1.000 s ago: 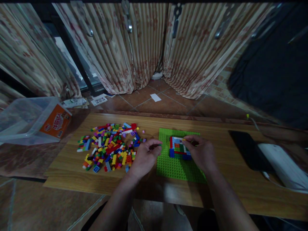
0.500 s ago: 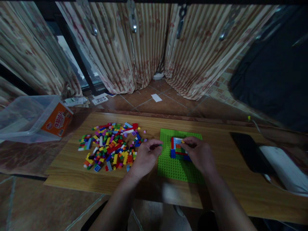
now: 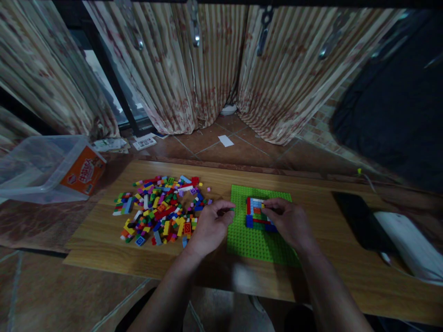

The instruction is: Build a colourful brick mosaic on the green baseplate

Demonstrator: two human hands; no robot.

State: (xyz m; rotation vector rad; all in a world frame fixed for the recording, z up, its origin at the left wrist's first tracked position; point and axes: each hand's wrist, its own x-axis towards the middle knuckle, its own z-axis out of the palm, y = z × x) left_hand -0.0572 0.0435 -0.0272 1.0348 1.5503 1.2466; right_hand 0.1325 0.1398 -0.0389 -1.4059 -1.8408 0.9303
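Observation:
A green studded baseplate (image 3: pixel 242 244) lies on the wooden table. On it stands a low build of toy bricks (image 3: pixel 249 220) in blue, red, white and light blue, its right side covered by my right hand (image 3: pixel 286 219). That hand's thumb and forefinger pinch a small yellow brick (image 3: pixel 263 205) against the top of the build. My left hand (image 3: pixel 213 226) is at the baseplate's left edge, thumb and forefinger closed together. A bit of green shows at its fingertips, too small to name. Left of it spreads a pile of loose bricks (image 3: pixel 162 212) in many colours.
A clear plastic box (image 3: pixel 38 180) with an orange label sits beyond the table's left end. On the right, a black phone (image 3: pixel 356 221) and a white device (image 3: pixel 408 244) with a cable lie on the wooden table (image 3: pixel 114 263). Striped curtains (image 3: pixel 207 69) hang behind.
Both hands hold nearly the same places. My right fingers have shifted very slightly over the build, and the whole view has moved a little.

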